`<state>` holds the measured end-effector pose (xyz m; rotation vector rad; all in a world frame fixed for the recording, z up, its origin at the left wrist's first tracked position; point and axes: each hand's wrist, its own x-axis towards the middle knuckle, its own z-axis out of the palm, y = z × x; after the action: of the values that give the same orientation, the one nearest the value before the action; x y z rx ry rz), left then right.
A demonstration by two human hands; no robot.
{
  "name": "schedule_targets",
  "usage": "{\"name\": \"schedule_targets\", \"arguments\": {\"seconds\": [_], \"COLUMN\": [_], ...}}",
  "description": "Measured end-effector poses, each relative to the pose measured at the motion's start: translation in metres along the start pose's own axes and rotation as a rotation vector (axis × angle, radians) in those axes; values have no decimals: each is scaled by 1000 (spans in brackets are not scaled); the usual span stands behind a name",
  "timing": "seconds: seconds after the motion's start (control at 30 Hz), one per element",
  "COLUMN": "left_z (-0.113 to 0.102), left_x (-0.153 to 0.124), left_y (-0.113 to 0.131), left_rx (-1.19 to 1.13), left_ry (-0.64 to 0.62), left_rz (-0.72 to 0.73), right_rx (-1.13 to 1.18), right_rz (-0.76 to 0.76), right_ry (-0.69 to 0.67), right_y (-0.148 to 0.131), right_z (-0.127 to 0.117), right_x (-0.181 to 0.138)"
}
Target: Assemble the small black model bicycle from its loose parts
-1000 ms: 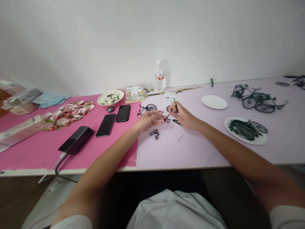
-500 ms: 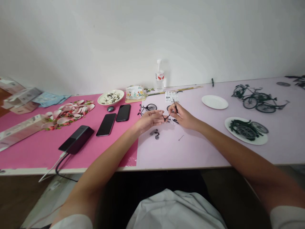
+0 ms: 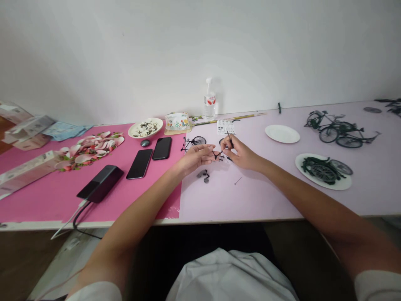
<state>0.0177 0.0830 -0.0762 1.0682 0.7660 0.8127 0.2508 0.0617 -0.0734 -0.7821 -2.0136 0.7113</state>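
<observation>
Small black part (image 3: 217, 155), thin, forked, pinched in left hand (image 3: 197, 158), slim dark tool (image 3: 231, 143) gripped in right hand (image 3: 239, 152), well back from the table's front edge (image 3: 238, 220)

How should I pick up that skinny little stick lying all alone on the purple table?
I'd pinch the thin stick across its middle with thumb and finger, coming from above on the near side. It's slim and lies flat, slanting, apart from other parts, so fingers could fit along both long sides. The right hand is farther back, leaving the near side open.
</observation>
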Motion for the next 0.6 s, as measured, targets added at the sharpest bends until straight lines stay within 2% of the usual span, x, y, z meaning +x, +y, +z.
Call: {"name": "schedule_targets", "arguments": {"seconds": [0.17,0.37,0.6], "left_z": [0,5,9], "left_x": [0,-2,-6], "left_y": [-2,-3,-3], "left_rx": [96,270,392], "left_ry": [-1,4,-2], "left_rz": [72,212,309], "right_rx": [70,160,227], "right_rz": [83,189,251], "right_ry": [6,34,53], "right_y": [0,12,20], "right_z": [-3,-7,-7], "right_x": [1,3,3]}}
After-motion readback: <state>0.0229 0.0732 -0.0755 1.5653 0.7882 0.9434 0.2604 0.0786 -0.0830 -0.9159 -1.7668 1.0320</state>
